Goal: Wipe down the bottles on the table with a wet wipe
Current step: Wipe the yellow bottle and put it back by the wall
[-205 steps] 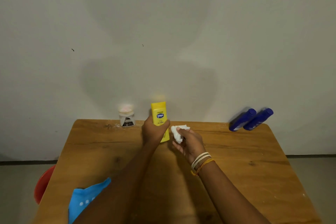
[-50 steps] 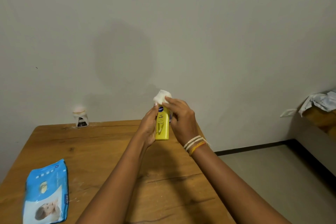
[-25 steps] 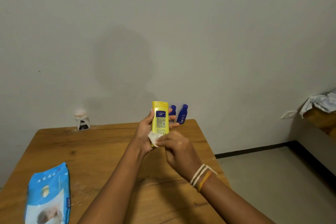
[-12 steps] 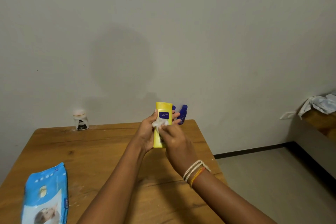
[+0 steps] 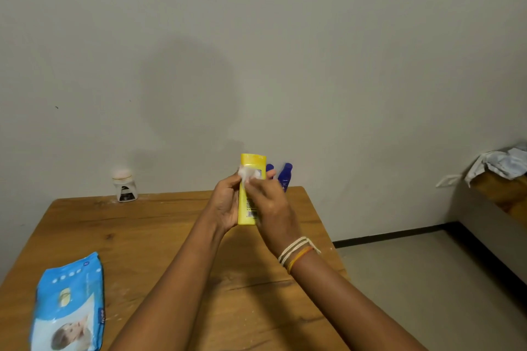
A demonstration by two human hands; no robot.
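Holding the yellow bottle (image 5: 248, 209) upright above the middle of the desk (image 5: 137, 225), just right of frame centre, with the left hand (image 5: 225, 206) curled round its left edge and back, fingertips showing past the right side near the cap. Pressing the white wet wipe (image 5: 247, 175) against the upper front of that bottle, just under the cap, with the right hand (image 5: 269, 204), fingers bunched and pinching the wipe; some blur there, so exact finger placement hard to tell. Working the top of the yellow bottle, by the look of it, with the printed lower part uncovered between the two hands. Leaving two blue bottles (image 5: 285, 177) at the far right edge of the desk, by the wall, partly hidden behind the hands; whether standing or leaning, not clear from here. Leaving also a small white jar (image 5: 124, 186) with a pale lid at the far left of the desk, near the wall. Judging the task as early to midway: one bottle in hand and under the wipe, the blue pair and perhaps the jar apparently not yet being handled, though no telling from surfaces alone which are clean. Lying in the lower left of the frame, the blue wipes pack (image 5: 68, 305), well apart from the hands.
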